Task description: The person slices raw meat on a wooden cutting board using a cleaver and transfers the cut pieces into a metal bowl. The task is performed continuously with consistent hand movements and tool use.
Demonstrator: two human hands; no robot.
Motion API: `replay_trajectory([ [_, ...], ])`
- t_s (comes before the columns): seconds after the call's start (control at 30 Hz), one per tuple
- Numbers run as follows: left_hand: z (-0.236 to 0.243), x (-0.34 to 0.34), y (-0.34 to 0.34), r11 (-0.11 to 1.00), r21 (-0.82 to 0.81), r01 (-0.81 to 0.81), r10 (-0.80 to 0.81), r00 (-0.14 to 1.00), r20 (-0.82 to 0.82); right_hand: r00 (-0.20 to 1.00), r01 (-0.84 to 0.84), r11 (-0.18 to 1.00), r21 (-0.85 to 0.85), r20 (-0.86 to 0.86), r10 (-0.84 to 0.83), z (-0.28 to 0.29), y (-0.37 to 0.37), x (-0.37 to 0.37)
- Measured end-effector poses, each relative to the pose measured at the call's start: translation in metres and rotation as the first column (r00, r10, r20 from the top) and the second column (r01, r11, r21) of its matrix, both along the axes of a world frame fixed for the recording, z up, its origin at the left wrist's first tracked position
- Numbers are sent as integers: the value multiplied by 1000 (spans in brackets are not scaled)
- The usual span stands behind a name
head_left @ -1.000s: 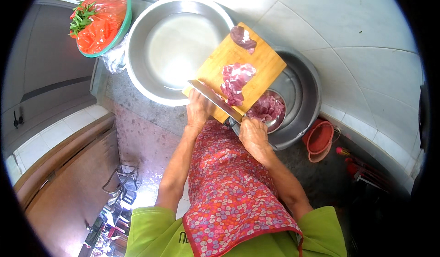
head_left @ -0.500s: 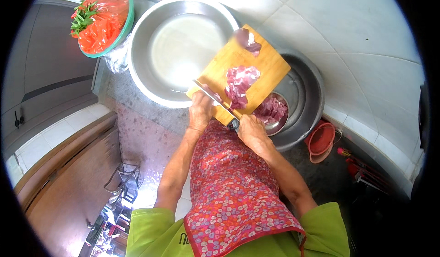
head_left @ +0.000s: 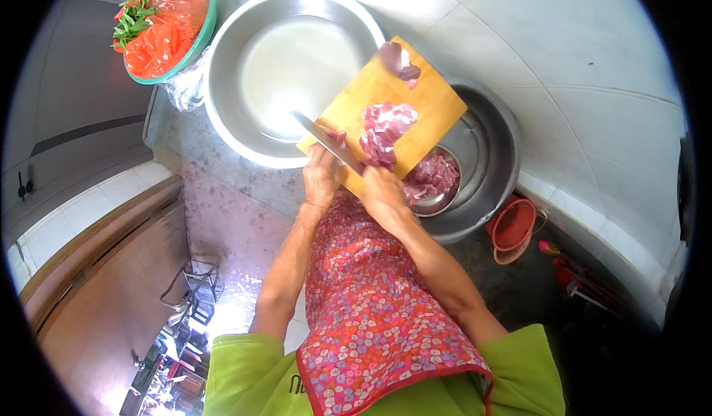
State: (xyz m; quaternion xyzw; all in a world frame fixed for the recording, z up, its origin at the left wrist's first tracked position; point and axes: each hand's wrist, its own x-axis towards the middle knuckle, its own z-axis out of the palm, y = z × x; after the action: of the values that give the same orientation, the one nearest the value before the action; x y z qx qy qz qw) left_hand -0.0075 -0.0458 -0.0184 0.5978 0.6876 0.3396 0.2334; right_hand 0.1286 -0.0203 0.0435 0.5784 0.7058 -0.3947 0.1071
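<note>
A wooden cutting board [head_left: 434, 119] lies tilted across two basins. My right hand [head_left: 383, 192] is closed round the handle of a knife [head_left: 326, 140], whose blade slants up and left over the board's near left corner. My left hand [head_left: 322, 177] is closed at that corner, its bent fingertips partly behind the blade, at a small piece of raw meat [head_left: 336, 135]. A bigger heap of sliced raw meat [head_left: 386, 128] lies mid-board, and another dark piece of meat [head_left: 400, 65] is at the far corner.
A large metal basin [head_left: 226, 97] with cloudy liquid stands left of the board. At right, a grey basin [head_left: 498, 145] contains a metal bowl [head_left: 454, 197] of cut meat. A green basket [head_left: 210, 27] with a red plastic bag [head_left: 174, 38] is far left; a red bucket [head_left: 512, 227] stands right.
The knife's tip has swung up and left, and its blade now shows broader. My right hand has shifted left toward my left hand, which stays at the board's corner.
</note>
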Motion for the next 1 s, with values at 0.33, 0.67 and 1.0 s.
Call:
replay_trajectory([
  [0.33, -11, -2, -2, 997, 62, -50, 51, 999, -9, 970, 228, 972, -47, 93, -223, 7, -15, 38],
  [0.67, 3, -1, -1, 994, 73, 76, -66, 990, -127, 973, 232, 972, 40, -22, -232, 17, -28, 37],
  [1.0, 1, 5, -9, 960, 77, 268, -235, 927, -291, 972, 237, 972, 16, 10, -237, 5, -17, 74],
])
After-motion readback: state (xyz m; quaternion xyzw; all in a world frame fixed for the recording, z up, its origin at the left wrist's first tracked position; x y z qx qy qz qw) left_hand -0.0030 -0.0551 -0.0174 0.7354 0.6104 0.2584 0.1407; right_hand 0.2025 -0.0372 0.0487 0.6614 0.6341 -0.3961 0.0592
